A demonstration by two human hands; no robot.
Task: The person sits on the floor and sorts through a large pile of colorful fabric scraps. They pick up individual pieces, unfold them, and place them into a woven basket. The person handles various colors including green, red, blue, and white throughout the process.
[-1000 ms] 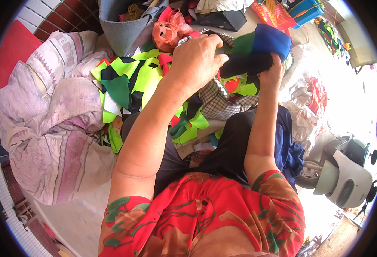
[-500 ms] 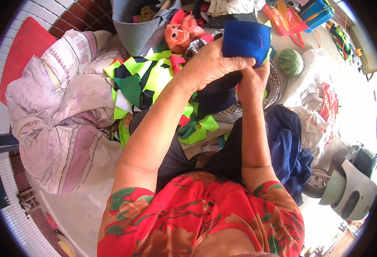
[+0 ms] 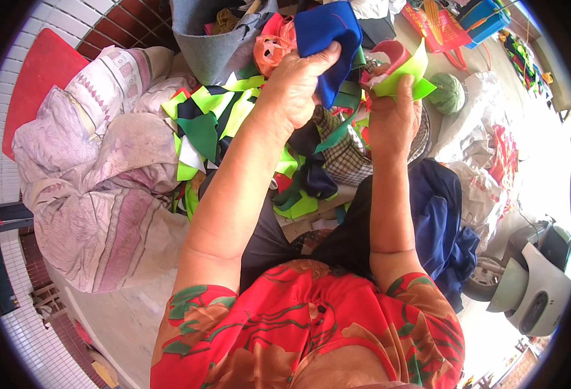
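My left hand [image 3: 295,87] grips a royal-blue piece of cloth [image 3: 327,35], held up in front of me. Beside it, my right hand [image 3: 392,117] pinches a curled neon-green scrap with a pink-red lining [image 3: 402,68]. Both hands hover over a heap of green, neon-yellow, navy and white fabric offcuts [image 3: 214,123] that spreads across my lap. A checked cloth [image 3: 347,162] lies under the hands.
A grey felt bucket [image 3: 211,39] with odds and ends stands at the back. A big pale patterned bundle [image 3: 97,181] fills the left. Dark blue fabric [image 3: 441,220] hangs at my right, near plastic bags [image 3: 486,162], a watermelon [image 3: 447,94] and a scooter [image 3: 532,285].
The two hands have parted: the left keeps the blue cloth, and the right now holds a neon-green scrap apart from it. The view has tilted a little.
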